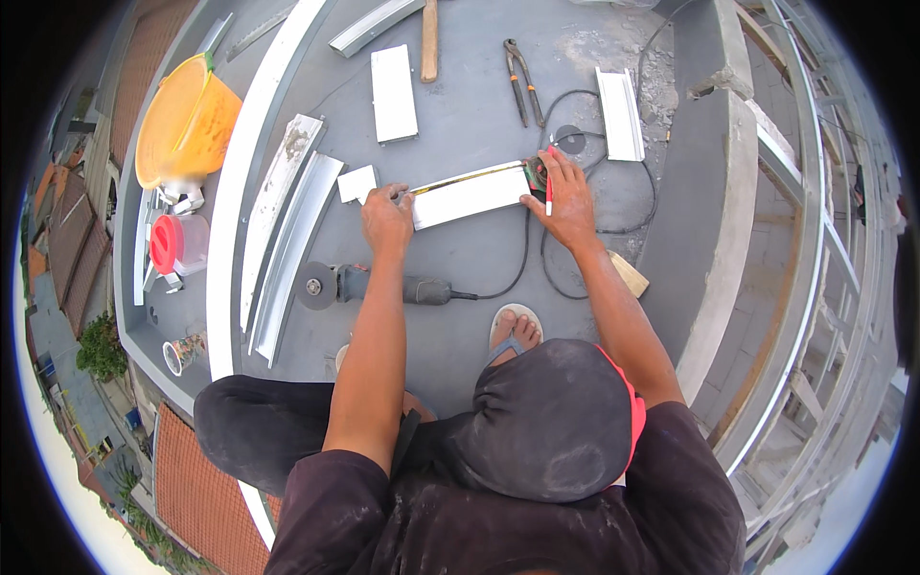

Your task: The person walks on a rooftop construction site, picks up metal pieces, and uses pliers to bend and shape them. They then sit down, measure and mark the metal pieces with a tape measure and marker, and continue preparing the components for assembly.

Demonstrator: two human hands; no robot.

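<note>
A short white metal profile (470, 203) lies crosswise between my hands. Along its far edge runs the yellow blade of a tape measure (538, 175), its case at the profile's right end. My left hand (387, 220) is closed at the left end, its fingers pinching the blade's tip against the profile. My right hand (569, 199) grips the case, and a red-and-white pencil or marker (549, 192) stands out between its fingers. Just beyond my left hand sits a small white offcut (357, 183). An angle grinder (383, 286) rests under my left forearm.
Pincers (522, 81), a wooden tool handle (429, 43) and white profile pieces (394, 94) (621, 115) lie farther off. Long profiles (297, 254), an orange bucket (213, 115) and a red-lidded tub (182, 243) are left. A black cable (655, 196) loops right, near a concrete ledge (725, 230).
</note>
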